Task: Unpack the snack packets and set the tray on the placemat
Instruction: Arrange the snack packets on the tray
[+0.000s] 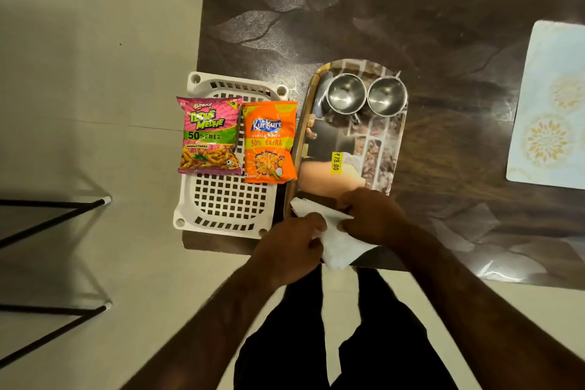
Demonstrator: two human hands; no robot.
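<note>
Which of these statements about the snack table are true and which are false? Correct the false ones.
1. Two steel cups stand on the tray. True.
2. The tray lies on the placemat. False: it lies on the bare table, apart from the placemat.
3. The left hand and right hand hold a white napkin. True.
4. The Kurkure packet is pink. False: it is orange; the Bingo packet is pink.
</note>
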